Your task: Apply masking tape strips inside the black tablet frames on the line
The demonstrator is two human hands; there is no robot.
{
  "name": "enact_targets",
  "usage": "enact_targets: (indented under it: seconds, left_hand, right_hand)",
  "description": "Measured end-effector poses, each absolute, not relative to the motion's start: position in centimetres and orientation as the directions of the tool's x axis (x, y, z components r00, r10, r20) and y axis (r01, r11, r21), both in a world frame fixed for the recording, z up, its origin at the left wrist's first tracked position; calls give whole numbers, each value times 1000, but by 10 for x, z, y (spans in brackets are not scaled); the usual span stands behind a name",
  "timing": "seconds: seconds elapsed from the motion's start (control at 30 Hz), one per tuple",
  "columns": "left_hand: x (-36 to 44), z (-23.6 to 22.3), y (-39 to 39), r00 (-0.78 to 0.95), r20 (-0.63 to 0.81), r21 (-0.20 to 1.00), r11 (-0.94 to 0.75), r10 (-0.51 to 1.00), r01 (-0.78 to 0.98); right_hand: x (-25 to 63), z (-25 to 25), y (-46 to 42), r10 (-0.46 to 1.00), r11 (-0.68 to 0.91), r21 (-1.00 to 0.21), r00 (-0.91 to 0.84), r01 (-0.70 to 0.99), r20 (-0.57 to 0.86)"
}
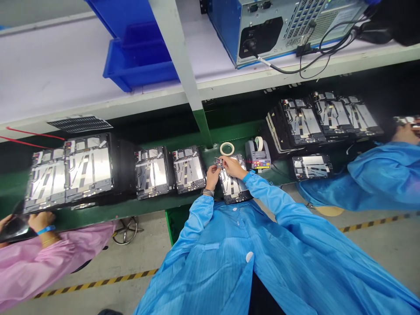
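Both of my hands reach out over an open tablet-like device [233, 189] with a silver back panel lying on the green bench. My left hand [212, 175] is curled at the device's upper left corner. My right hand [231, 167] is closed in a pinch just beside it. Between the two hands is a small part [218, 163], too small to name. Both arms are in blue sleeves.
Two more devices [170, 171] lie to the left, larger ones [70, 171] further left. A tape roll [227, 148] and a tape dispenser [257, 155] stand behind. Stacked devices [328, 116] sit right. A pink-sleeved person [42, 258] works left, a blue-coated person [377, 175] right.
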State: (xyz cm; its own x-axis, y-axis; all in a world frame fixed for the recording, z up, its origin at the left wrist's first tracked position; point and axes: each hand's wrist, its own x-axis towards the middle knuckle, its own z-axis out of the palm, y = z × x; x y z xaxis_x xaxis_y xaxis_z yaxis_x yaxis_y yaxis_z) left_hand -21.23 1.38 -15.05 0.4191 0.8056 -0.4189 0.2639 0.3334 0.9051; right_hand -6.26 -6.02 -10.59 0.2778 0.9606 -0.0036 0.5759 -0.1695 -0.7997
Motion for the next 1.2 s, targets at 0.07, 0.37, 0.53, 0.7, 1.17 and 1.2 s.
enact_targets:
  seconds: [0.07,0.37,0.53,0.7,1.17,1.2]
  left_hand:
    - [-212,-151,15,419,-404,912,319,813,259]
    - [-215,-151,17,464,-363,932,313,808,185]
    - [-215,-140,13,473,-268,962,205,839,181]
    - [-216,-139,13,519,-202,975,118,830,190]
    - [-217,-138,18,548,-218,959,74,808,273]
    - [-217,-139,18,551,-219,958,70,805,278]
  right_hand:
    - [-71,-99,-68,938,-140,-839,341,526,57]
    - [-115,-94,-96,796,-108,-634,315,-766,-517]
    - [-113,-101,-90,751,-92,-435,224,-896,-621]
    - [-100,-97,-78,721,-147,-413,188,-899,-667]
    - [-97,-94,-76,706,-225,-425,154,-877,-691]
    - [-97,-94,-76,707,-226,-424,151,-877,-691]
